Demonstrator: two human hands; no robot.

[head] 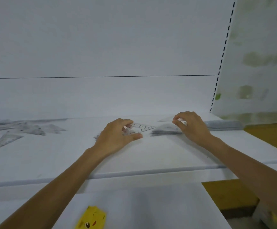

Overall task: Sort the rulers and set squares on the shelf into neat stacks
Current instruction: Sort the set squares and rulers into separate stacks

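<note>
On the white shelf [151, 154] my left hand [116, 138] grips a clear set square [141, 128] with black numbers, fingers curled over its left end. My right hand [190, 126] pinches another clear set square [165, 128] at its upper corner, lifted a little above its dark shadow. The two set squares nearly touch at their tips. Several more clear set squares [20, 129] lie scattered at the far left of the shelf. A stack of clear rulers [223, 125] lies at the right end, behind my right hand.
The shelf's white back panel [101, 47] rises close behind the hands, with a slotted upright [223, 50] on the right. Brown cardboard boxes [269, 136] sit to the right of and below the shelf. A yellow cartoon-face box [91, 218] lies on a lower white surface.
</note>
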